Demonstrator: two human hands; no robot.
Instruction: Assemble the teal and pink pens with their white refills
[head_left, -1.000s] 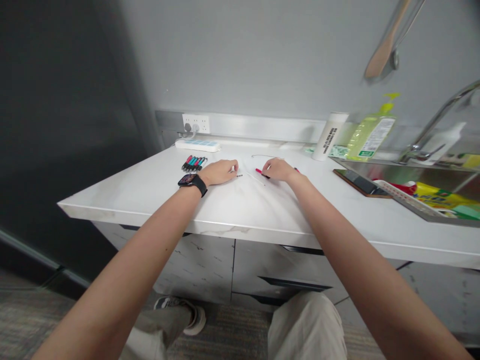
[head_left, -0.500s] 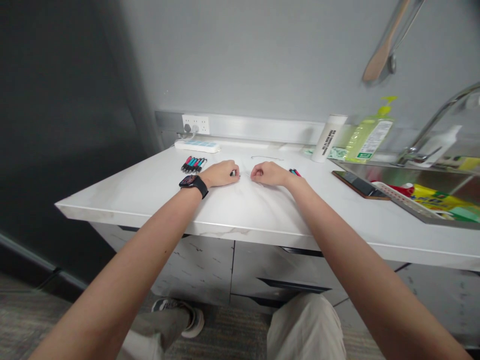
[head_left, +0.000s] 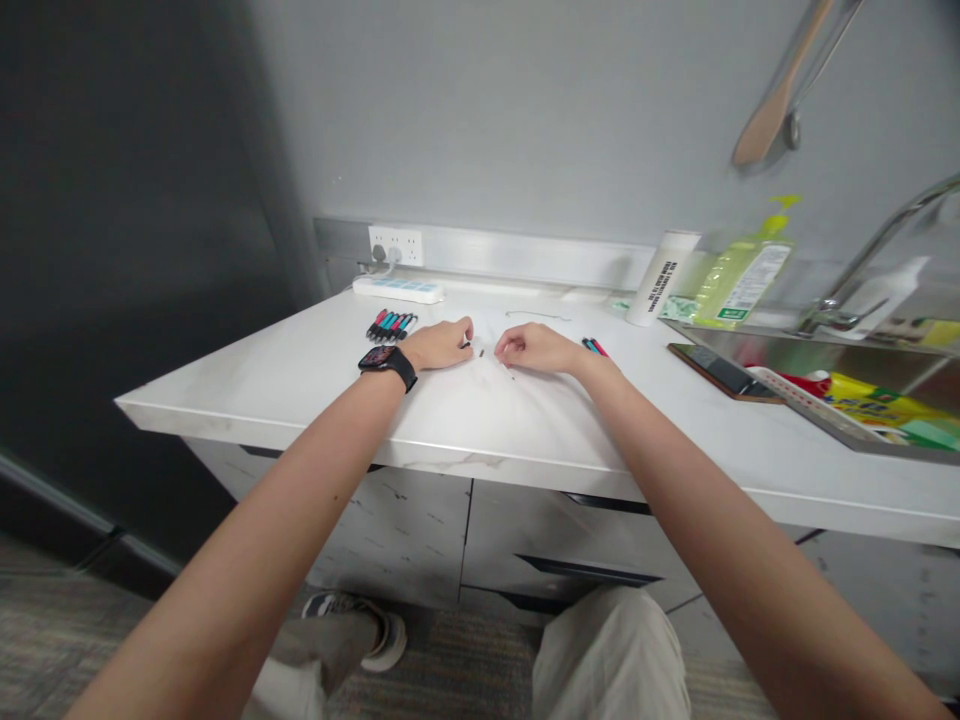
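Observation:
Both my hands rest on the white countertop (head_left: 480, 420). My left hand (head_left: 441, 343), with a black watch (head_left: 385, 362) on its wrist, lies curled with the fingers closed, next to a row of several coloured pens (head_left: 390, 324). My right hand (head_left: 534, 348) is curled in a loose pinch a little to the right, close to a tiny dark piece (head_left: 481, 352) lying between the hands. What either hand holds is too small to make out. Two pens (head_left: 594, 346), red and blue, lie just behind my right wrist.
A white power strip (head_left: 398, 289) lies by the wall socket. A white bottle (head_left: 660, 278) and a green soap bottle (head_left: 742, 277) stand at the back. A phone (head_left: 712, 367) lies near the sink (head_left: 847, 390) on the right, which holds colourful packaging. A thin wire (head_left: 536, 315) lies behind the hands.
My right hand set down the red pen, drew left towards my left hand and curled into a pinch. The left hand stayed nearly still.

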